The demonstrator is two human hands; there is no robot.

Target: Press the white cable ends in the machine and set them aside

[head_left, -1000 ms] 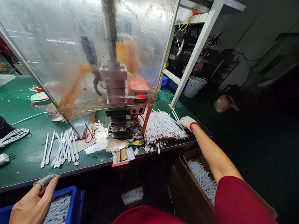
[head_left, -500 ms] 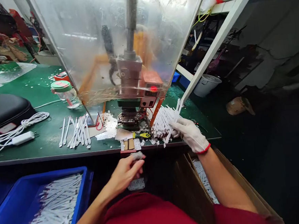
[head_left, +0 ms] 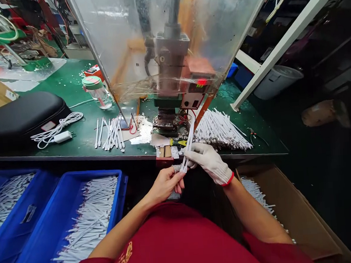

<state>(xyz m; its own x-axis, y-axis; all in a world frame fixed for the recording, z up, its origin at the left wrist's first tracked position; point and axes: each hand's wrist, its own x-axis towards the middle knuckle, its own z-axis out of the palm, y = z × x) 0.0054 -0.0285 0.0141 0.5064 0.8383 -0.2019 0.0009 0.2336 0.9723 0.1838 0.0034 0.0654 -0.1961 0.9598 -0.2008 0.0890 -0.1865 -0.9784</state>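
Note:
My right hand (head_left: 208,161), in a white knit glove with a red cuff, is closed on a few thin white strips (head_left: 189,137). They stand slanted in front of the bench edge. My left hand (head_left: 165,183) is bare except for a grey cover on one finger, and it pinches the lower end of the same strips. Behind them stands a press (head_left: 166,120) with a clear plastic shield (head_left: 121,39). To its right lies a large pile of white strips (head_left: 220,129); a smaller group of strips (head_left: 112,134) lies to its left. A yellow-and-black handle (head_left: 180,142) rests before the press.
Blue bins (head_left: 65,187) of strips stand at lower left, and a cardboard box (head_left: 301,215) with more strips at lower right. On the green bench (head_left: 83,148) are a lidded jar (head_left: 96,91), a black padded seat (head_left: 27,118), a white cable with plug (head_left: 63,136) and pliers (head_left: 255,136).
My right hand has brought strips from the pile down and left to my left hand, which now grips their lower end. The camera view has shifted, with more of the bins showing.

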